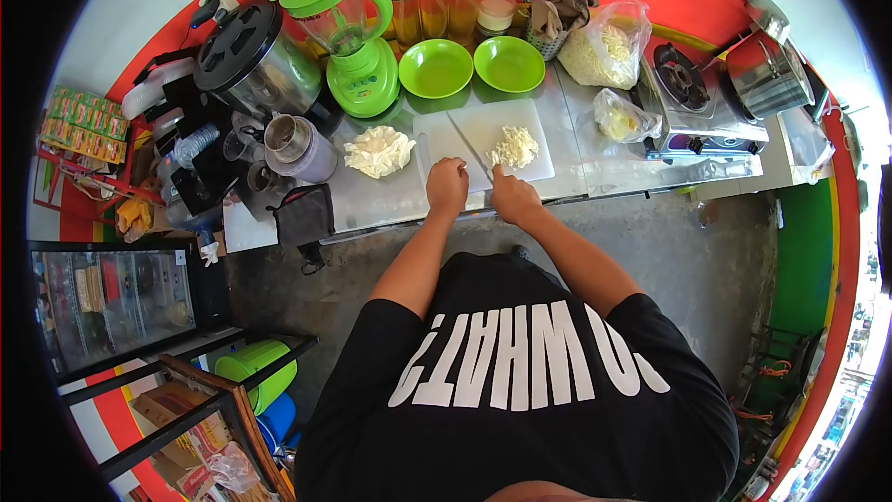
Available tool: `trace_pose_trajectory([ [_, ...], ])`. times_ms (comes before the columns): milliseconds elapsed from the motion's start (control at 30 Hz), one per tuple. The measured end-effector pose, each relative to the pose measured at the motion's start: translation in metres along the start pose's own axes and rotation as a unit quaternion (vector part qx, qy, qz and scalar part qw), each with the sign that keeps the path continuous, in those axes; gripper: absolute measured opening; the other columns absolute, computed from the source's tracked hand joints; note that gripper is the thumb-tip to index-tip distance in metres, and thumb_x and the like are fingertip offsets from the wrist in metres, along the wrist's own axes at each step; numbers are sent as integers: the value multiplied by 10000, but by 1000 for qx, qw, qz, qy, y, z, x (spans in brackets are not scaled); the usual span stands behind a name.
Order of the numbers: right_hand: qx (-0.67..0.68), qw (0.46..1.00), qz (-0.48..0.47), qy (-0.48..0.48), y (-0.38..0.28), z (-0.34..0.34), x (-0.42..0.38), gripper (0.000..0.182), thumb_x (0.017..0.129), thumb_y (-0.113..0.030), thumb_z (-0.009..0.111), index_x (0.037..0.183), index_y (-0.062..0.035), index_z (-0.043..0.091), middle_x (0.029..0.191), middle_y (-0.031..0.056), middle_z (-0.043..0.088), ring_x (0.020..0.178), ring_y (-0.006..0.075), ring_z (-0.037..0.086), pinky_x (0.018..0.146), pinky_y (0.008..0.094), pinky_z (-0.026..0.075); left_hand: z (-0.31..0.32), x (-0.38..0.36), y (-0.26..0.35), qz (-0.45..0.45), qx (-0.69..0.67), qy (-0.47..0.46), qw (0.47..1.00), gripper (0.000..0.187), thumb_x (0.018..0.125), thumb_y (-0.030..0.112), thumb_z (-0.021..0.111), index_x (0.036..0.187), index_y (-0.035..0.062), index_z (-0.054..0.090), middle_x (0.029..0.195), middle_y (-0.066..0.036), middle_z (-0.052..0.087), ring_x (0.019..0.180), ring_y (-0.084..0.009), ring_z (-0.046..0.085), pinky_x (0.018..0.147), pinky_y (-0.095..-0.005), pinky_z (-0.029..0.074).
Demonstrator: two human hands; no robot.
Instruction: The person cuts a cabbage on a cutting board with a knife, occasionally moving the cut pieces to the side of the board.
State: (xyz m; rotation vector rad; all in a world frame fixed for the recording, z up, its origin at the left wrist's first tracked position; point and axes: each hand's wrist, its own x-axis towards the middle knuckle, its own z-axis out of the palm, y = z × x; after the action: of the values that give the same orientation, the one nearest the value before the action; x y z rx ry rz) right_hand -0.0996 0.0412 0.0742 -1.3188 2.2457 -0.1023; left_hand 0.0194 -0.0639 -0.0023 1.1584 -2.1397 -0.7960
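A white cutting board (pixel 544 123) lies on the steel counter in front of me. My right hand (pixel 514 197) is wrapped round the handle of a knife (pixel 469 141), whose blade slants up and left across the board. To the right of the blade sits a heap of chopped pale pieces (pixel 516 147). My left hand (pixel 448 186) is closed at the board's near edge, left of the knife; what its fingers hold, if anything, is hidden. A crumpled white bundle (pixel 379 151) rests on the counter left of the board.
Behind the board stand two green bowls (pixel 436 69), a green blender (pixel 360 74) and pump bottles (pixel 433 2). On the right are a bag of pale shreds (pixel 609 46), a smaller bag (pixel 624 117) and a gas stove (pixel 699 125). A metal cup (pixel 287 141) stands left.
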Motion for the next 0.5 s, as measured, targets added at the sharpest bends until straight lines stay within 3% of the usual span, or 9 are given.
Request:
trace_pose_trajectory([
  [100,-44,998,-30,-37,-9,-1,-5,257,953,-100,519,1179,12,468,1017,288,711,989,425,714,840,508,574,1,6,1,-16,25,-20,999,112,813,64,653,868,37,746,878,-189,707,808,-405,679,727,-467,543],
  [267,-75,993,-52,-82,-10,2,-6,432,817,-36,718,1165,25,469,1018,258,723,998,393,725,847,470,586,1,7,4,-25,20,-19,999,95,824,69,643,853,39,729,844,-211,696,795,-424,676,719,-487,541],
  [367,-71,988,-40,-129,-18,-8,-6,518,758,-9,769,1166,41,455,1020,261,722,1013,396,722,855,464,586,0,8,7,-39,30,-18,999,94,830,69,640,854,40,727,848,-213,698,799,-419,677,719,-481,540],
  [500,-78,985,-52,-146,-15,-2,-3,465,812,-22,720,1176,48,439,1012,272,720,1003,404,724,845,467,590,1,6,8,-56,16,-8,998,90,831,54,638,849,39,724,849,-203,700,808,-408,679,722,-472,538],
])
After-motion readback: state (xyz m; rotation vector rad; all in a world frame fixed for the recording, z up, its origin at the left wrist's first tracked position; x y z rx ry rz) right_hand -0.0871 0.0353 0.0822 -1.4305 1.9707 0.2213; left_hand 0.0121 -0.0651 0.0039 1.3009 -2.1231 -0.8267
